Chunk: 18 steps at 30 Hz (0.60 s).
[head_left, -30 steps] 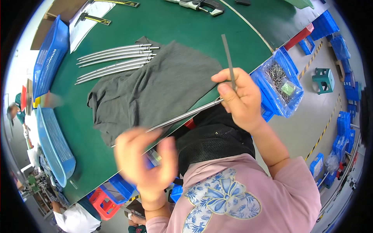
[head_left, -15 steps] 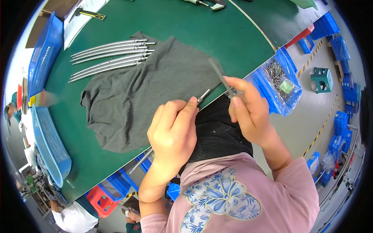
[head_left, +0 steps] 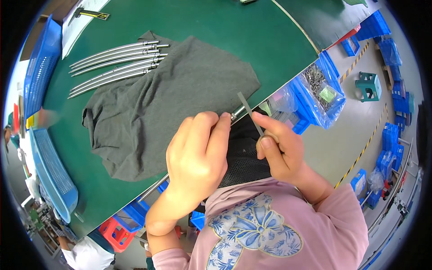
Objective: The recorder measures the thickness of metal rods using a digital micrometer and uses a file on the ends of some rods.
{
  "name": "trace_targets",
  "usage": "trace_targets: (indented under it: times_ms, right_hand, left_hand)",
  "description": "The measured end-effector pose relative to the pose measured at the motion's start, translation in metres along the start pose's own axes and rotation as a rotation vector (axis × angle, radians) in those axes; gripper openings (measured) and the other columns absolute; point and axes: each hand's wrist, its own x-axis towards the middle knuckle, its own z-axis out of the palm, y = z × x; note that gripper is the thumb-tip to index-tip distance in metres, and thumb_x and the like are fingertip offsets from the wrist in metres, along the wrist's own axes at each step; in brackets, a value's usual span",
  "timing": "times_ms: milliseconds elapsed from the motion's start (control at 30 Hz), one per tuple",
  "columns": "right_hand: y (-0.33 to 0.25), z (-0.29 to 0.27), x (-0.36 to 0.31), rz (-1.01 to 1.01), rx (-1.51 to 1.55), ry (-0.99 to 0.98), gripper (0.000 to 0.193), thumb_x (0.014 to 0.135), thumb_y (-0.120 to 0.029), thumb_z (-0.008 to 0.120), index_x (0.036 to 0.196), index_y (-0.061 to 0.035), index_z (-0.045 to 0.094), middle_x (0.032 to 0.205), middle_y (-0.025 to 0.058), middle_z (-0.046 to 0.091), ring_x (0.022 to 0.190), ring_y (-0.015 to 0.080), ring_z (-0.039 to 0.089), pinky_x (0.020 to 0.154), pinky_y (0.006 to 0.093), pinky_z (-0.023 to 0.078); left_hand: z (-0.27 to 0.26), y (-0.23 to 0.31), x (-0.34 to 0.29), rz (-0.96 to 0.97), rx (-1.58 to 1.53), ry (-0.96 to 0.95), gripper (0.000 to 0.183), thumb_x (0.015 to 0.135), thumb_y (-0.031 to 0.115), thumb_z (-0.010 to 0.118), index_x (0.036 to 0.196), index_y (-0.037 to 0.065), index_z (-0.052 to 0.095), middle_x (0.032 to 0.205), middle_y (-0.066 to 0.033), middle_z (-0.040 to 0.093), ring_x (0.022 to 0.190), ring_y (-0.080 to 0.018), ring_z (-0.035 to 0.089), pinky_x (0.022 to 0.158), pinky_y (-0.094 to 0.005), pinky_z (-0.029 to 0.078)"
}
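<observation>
My left hand (head_left: 196, 157) is closed around a slim metal rod (head_left: 154, 187). The rod's stepped tip pokes out past the thumb and forefinger, while its long end runs out below the wrist. Between thumb and fingers, my right hand (head_left: 284, 147) pinches a thin, flat grey strip (head_left: 245, 104). The strip crosses right at the rod's tip; whether they touch I cannot tell. Under and beyond my left hand, a crumpled dark grey cloth (head_left: 189, 76) lies on the green table (head_left: 216, 22). Several similar metal rods (head_left: 112, 57) rest side by side at the cloth's far left.
Blue baskets (head_left: 54, 166) stand along the table's left edge. A caliper (head_left: 92, 14) lies at the back left. Right of the table edge sits a blue bin (head_left: 321, 92) lined with plastic and full of small metal parts. A green stool (head_left: 368, 86) stands on the floor.
My right hand has come down and left, bringing the strip across the rod's tip. The left hand keeps its hold on the rod. The whole view has shifted slightly.
</observation>
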Motion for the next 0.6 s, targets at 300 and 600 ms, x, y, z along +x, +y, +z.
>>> trace_targets:
  times_ms: [300, 600]
  right_hand:
    - [0.002, 0.006, -0.001, 0.05, 0.014, -0.029, 0.038, 0.078, 0.004, 0.043, 0.116, -0.0014, 0.046, 0.079, 0.0095, 0.06, 0.048, 0.0108, 0.051, 0.045, 0.0219, 0.039]
    - [-0.004, 0.007, 0.003, 0.019, -0.058, 0.011, 0.034, 0.078, 0.007, 0.043, 0.11, 0.002, 0.051, 0.072, 0.0082, 0.058, 0.053, 0.0106, 0.054, 0.05, 0.0206, 0.042]
  left_hand:
    - [0.007, -0.014, 0.002, -0.011, -0.125, 0.017, 0.024, 0.057, -0.003, 0.062, 0.081, 0.001, 0.061, 0.071, -0.0048, 0.048, 0.059, -0.0194, 0.046, 0.05, -0.0289, 0.039]
    - [0.019, -0.007, -0.002, -0.135, -0.123, 0.187, 0.019, 0.058, -0.004, 0.066, 0.075, 0.003, 0.061, 0.068, -0.0039, 0.048, 0.057, -0.0185, 0.044, 0.048, -0.0281, 0.035]
